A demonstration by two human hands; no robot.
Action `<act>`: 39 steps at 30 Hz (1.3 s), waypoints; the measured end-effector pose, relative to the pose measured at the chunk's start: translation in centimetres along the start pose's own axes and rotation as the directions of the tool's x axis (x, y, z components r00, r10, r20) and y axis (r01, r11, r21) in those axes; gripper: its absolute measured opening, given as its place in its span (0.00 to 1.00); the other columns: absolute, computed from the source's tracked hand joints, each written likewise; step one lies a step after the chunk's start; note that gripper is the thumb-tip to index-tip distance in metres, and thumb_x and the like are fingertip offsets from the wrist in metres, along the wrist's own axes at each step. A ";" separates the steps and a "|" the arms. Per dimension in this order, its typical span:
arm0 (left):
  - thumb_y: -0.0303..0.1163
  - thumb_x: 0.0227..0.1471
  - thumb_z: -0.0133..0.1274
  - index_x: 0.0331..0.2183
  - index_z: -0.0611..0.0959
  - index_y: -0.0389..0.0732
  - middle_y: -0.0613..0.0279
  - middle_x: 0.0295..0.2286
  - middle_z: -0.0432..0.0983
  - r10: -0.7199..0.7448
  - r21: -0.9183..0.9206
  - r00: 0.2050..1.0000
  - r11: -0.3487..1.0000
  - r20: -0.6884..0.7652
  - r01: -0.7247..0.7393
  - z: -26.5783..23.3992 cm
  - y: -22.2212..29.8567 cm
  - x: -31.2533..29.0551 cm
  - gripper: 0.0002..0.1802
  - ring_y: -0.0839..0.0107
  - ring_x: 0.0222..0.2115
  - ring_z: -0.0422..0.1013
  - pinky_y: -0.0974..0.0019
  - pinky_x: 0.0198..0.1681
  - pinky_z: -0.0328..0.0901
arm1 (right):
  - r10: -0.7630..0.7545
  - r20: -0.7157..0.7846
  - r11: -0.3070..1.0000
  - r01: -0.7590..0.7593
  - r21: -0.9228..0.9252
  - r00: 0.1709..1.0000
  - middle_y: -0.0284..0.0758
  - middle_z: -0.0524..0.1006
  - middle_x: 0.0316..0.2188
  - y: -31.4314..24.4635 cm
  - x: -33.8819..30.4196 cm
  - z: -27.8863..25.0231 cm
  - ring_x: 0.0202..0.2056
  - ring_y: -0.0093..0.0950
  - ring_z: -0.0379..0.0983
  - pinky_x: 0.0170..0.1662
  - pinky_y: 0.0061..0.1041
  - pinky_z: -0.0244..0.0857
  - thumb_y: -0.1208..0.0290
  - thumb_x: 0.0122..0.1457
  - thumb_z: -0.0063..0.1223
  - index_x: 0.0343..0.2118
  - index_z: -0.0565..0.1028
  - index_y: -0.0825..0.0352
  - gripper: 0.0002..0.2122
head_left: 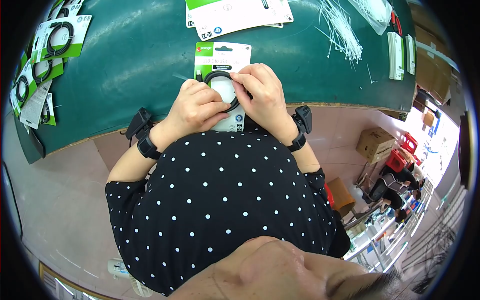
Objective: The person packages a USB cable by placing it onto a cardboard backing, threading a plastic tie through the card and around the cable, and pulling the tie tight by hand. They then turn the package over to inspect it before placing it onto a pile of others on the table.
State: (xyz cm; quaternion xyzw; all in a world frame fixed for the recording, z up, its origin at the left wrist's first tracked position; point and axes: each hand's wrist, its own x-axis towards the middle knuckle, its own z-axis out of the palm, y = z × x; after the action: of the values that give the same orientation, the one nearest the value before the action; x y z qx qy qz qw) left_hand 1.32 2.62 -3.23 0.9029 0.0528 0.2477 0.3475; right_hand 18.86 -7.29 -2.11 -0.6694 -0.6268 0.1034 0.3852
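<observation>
In the head view, a person works with two bare hands at a green table [135, 65]. A black cable [218, 74], curled into a ring, lies on a green and white card [233, 50] at the near edge of the table, right in front of the person. One plug end pokes up beside the left fingers.

The left hand [197, 105] is on the ring's left side. Its fingers are curled close together, and the thumb and first finger pinch the bottom of the ring. The right hand [262, 90] is on the other side. Its fingers are bent and close together, and a fingertip touches the top right of the ring. I cannot tell if the thumb is pinching too.

Past the card is a pile of bigger white cards [245, 19]. At the far right are thin white ties [342, 30], a clear bag [372, 12] and small card stacks [396, 57]. On the left, more cards with black cables [60, 39] lie in a messy heap.
</observation>
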 end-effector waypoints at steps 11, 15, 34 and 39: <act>0.31 0.33 0.67 0.28 0.81 0.41 0.66 0.27 0.72 -0.007 0.007 1.000 1.000 0.014 0.007 -0.6 -0.6 -0.6 0.15 0.64 0.32 0.70 0.62 0.35 0.67 | -0.029 0.019 0.997 0.030 -0.068 0.999 0.32 0.74 0.27 -0.7 1.9 -0.3 0.29 0.31 0.70 0.32 0.28 0.66 0.80 0.45 0.62 0.31 0.79 0.65 0.09; 0.31 0.33 0.67 0.28 0.81 0.42 0.67 0.28 0.72 0.001 -0.026 1.000 1.000 0.017 0.000 -0.5 -0.8 -0.9 0.14 0.64 0.33 0.70 0.62 0.34 0.67 | -0.083 0.018 0.996 0.084 -0.013 0.996 0.31 0.74 0.26 0.6 1.6 0.9 0.28 0.31 0.70 0.30 0.27 0.65 0.79 0.46 0.62 0.31 0.79 0.64 0.08; 0.29 0.34 0.67 0.30 0.82 0.41 0.65 0.29 0.73 -0.022 -0.051 1.000 0.998 0.005 0.023 -1.1 -0.2 -0.4 0.15 0.64 0.31 0.70 0.63 0.34 0.64 | -0.206 0.006 0.979 0.206 -0.006 0.979 0.29 0.75 0.25 1.6 1.5 1.3 0.26 0.28 0.68 0.28 0.26 0.63 0.80 0.44 0.62 0.30 0.80 0.65 0.08; 0.27 0.39 0.66 0.33 0.81 0.40 0.61 0.32 0.74 -0.369 -0.122 0.897 0.929 -0.245 0.349 -1.8 0.9 -2.5 0.15 0.70 0.30 0.72 0.70 0.32 0.66 | -0.180 -0.046 0.983 0.178 -0.044 0.983 0.29 0.74 0.25 1.6 1.4 0.8 0.29 0.29 0.70 0.30 0.28 0.64 0.80 0.42 0.60 0.28 0.79 0.65 0.08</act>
State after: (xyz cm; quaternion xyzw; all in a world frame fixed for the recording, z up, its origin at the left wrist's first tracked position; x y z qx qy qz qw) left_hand -1.76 2.33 -2.49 0.8228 0.2548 0.2989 0.4107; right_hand 19.81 -5.59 -3.23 -0.6202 -0.6765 0.0394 0.3952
